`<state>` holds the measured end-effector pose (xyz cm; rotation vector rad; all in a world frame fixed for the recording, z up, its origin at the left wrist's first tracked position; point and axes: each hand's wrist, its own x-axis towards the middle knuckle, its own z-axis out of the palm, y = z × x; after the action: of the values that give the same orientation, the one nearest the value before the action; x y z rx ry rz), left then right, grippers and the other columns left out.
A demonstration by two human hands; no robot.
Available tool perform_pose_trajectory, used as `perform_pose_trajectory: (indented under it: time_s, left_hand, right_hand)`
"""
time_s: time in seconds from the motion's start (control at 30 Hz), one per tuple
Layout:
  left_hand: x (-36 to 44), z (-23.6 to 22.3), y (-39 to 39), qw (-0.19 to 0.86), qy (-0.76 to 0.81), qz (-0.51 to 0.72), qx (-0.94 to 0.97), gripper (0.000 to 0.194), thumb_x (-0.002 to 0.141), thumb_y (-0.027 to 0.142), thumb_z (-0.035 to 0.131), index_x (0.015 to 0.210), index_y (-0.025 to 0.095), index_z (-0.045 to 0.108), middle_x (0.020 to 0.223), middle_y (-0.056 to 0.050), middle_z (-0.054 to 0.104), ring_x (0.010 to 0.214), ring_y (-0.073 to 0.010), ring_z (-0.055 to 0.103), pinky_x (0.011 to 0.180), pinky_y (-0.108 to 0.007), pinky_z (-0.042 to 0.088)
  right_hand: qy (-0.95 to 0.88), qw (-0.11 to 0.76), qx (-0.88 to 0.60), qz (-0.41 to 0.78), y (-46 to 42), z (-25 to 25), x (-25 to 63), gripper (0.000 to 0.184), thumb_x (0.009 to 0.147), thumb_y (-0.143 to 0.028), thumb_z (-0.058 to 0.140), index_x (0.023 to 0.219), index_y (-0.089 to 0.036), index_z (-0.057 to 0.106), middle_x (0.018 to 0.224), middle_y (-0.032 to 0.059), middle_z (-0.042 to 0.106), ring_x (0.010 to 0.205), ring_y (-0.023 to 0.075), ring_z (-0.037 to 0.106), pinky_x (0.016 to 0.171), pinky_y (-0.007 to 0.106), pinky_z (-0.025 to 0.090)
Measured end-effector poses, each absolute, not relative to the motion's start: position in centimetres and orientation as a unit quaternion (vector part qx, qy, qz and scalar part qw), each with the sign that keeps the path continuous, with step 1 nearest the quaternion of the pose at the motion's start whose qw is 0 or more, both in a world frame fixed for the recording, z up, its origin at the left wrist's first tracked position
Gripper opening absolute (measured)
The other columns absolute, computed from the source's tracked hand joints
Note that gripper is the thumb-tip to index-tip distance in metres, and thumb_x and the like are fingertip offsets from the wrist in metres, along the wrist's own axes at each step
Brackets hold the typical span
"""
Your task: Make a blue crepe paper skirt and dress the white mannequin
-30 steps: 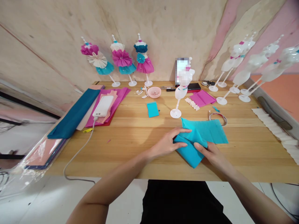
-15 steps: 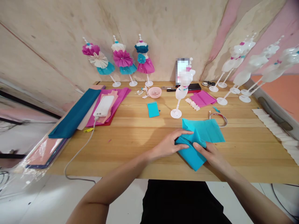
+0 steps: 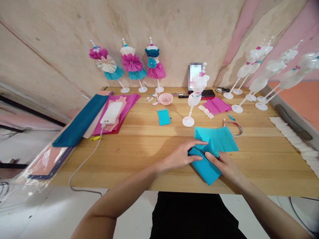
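In the head view, I look down on a wooden surface (image 3: 139, 156) where two bare hands work at the near side, right of centre. My left grip (image 3: 180, 155) holds the left edge of a folded turquoise sheet (image 3: 206, 171), its thumb and index finger reaching over it, apart from each other. My right grip (image 3: 225, 164) is closed on the right side of the sheet, thumb on top. Between them a thin dark tool (image 3: 200, 151) lies along the fold; it is mostly hidden, and I cannot tell which hand holds it. A lighter turquoise flap (image 3: 221, 139) spreads just beyond the hands; I cannot tell whether it belongs to the same piece. Behind it, slightly left, a small white mannequin (image 3: 195, 99) stands upright on its round base, in front of an upright phone (image 3: 195, 73) with a blurred screen. Farther left are a small turquoise packet (image 3: 164, 117) and a pink bowl (image 3: 165, 99) of little pieces. Three dressed mannequins (image 3: 156, 68) line the back left; plain white ones (image 3: 259, 78) stand at the back right. At the far left, a white power bank (image 3: 112, 113) rests on magenta and peach sheets.
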<state>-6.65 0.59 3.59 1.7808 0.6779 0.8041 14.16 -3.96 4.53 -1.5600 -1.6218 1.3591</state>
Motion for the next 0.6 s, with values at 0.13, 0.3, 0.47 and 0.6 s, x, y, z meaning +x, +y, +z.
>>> perform_pose_trajectory:
  time_s: [0.13, 0.3, 0.47, 0.6]
  left_hand:
    - [-6.67, 3.49, 0.6, 0.511, 0.276, 0.334, 0.742, 0.052, 0.081, 0.034, 0.069, 0.131, 0.028, 0.054, 0.132, -0.005, 0.058, 0.123, -0.0218, 0.052, 0.106, -0.035, 0.04]
    - [-6.7, 3.45, 0.59, 0.509, 0.27, 0.328, 0.748, 0.054, 0.081, 0.034, 0.069, 0.132, 0.027, 0.053, 0.134, -0.005, 0.057, 0.125, -0.0215, 0.052, 0.106, -0.035, 0.039]
    - [-6.68, 3.49, 0.54, 0.514, 0.274, 0.326, 0.745, 0.054, 0.081, 0.034, 0.07, 0.131, 0.028, 0.053, 0.133, -0.005, 0.057, 0.124, -0.0224, 0.052, 0.105, -0.036, 0.04]
    - [-6.63, 3.4, 0.44, 0.524, 0.296, 0.321, 0.732, 0.058, 0.079, 0.033, 0.071, 0.132, 0.027, 0.05, 0.133, -0.006, 0.056, 0.12, -0.0228, 0.054, 0.102, -0.036, 0.041]
  right_hand:
    - [-0.602, 0.253, -0.576, 0.493, -3.94, 4.33, 14.06, 0.045, 0.086, -0.06, 0.051, 0.068, -0.02, 0.044, 0.065, -0.0009, 0.041, 0.061, 0.0126, 0.039, 0.051, 0.026, 0.035]
    - [-0.604, 0.249, -0.575, 0.492, -3.98, 4.36, 13.81, 0.046, 0.086, -0.062, 0.049, 0.068, -0.02, 0.044, 0.066, -0.0011, 0.041, 0.061, 0.0123, 0.039, 0.051, 0.025, 0.036]
    - [-0.604, 0.244, -0.592, 0.474, -4.03, 4.52, 13.61, 0.048, 0.085, -0.063, 0.05, 0.066, -0.02, 0.044, 0.063, -0.0014, 0.04, 0.058, 0.012, 0.039, 0.05, 0.026, 0.036]
    - [-0.608, 0.246, -0.591, 0.469, -4.0, 4.6, 13.7, 0.049, 0.085, -0.064, 0.049, 0.065, -0.02, 0.044, 0.061, -0.0016, 0.041, 0.056, 0.0118, 0.039, 0.048, 0.025, 0.034]
